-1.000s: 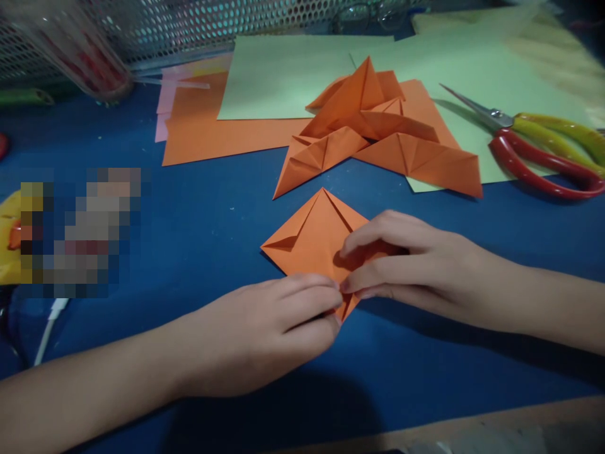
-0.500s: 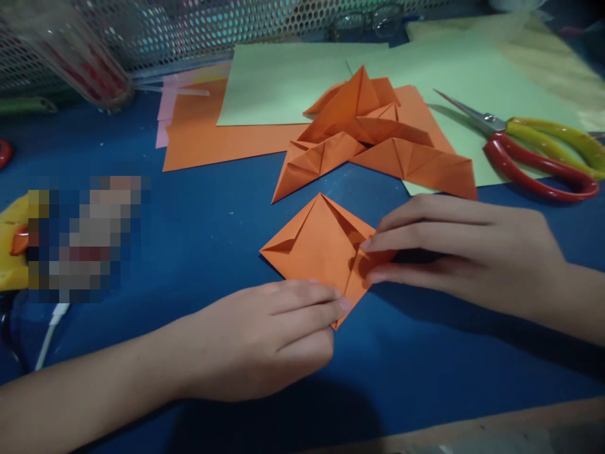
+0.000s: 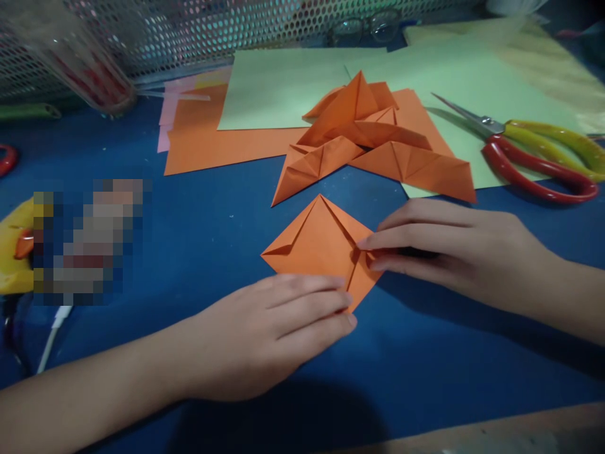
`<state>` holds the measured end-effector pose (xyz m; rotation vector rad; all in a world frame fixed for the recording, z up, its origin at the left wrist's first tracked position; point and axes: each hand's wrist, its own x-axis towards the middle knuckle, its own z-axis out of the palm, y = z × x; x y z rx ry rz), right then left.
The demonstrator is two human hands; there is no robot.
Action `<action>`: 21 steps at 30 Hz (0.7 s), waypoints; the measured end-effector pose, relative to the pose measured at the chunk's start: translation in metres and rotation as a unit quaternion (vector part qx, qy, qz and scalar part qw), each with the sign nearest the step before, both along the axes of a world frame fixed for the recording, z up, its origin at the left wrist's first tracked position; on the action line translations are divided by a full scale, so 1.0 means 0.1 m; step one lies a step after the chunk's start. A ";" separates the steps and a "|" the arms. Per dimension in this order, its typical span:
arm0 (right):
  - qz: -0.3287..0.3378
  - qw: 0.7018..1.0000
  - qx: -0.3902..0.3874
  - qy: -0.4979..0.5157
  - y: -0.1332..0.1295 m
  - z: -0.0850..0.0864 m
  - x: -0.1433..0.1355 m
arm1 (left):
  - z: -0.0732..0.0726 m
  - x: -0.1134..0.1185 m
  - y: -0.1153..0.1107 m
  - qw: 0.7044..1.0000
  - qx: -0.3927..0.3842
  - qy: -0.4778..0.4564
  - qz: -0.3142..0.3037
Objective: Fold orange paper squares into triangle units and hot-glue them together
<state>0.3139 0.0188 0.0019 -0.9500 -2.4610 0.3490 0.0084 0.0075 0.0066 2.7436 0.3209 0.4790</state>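
A diamond-shaped folded orange paper [image 3: 314, 236] lies on the blue table, with creased flaps along its upper edges. My left hand [image 3: 278, 328] rests over its lower corner, fingers stretched out and covering that part of the sheet. At the right corner, my right hand [image 3: 439, 252] pinches the paper's flap between thumb and fingers; that corner is partly hidden by the fingertips. Just beyond the diamond, several folded orange paper pieces [image 3: 394, 135] are piled together.
Red-and-yellow-handled scissors [image 3: 524, 148] lie on green paper [image 3: 482, 69] at the right. Flat orange paper [image 3: 227, 148] is at the back left. A clear cup [image 3: 94, 75] and eyeglasses [image 3: 366, 28] stand near the perforated metal panel [image 3: 227, 31]. A white cable [image 3: 51, 337] runs at left.
My left hand's fingers have straightened and spread further over the lower corner, now hiding its tip. The right hand stays pinched at the right corner, shifted slightly left.
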 end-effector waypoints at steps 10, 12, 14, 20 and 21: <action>0.034 0.998 0.048 -0.037 0.10 -0.05 -0.02 | -0.06 -0.05 0.06 0.982 0.018 0.029 0.188; 0.023 0.996 0.064 -0.051 0.05 -0.02 -0.04 | -0.05 -0.05 0.04 0.980 0.032 0.031 0.193; -0.014 0.996 0.081 -0.032 -0.01 0.01 -0.06 | -0.02 -0.04 0.02 0.980 0.046 0.023 0.194; -0.009 0.999 0.035 -0.035 -0.19 0.07 -0.15 | 0.06 0.00 -0.04 0.974 0.024 0.025 0.226; 0.008 0.999 0.032 -0.041 -0.20 0.07 -0.17 | 0.07 0.01 -0.07 0.972 0.002 0.017 0.234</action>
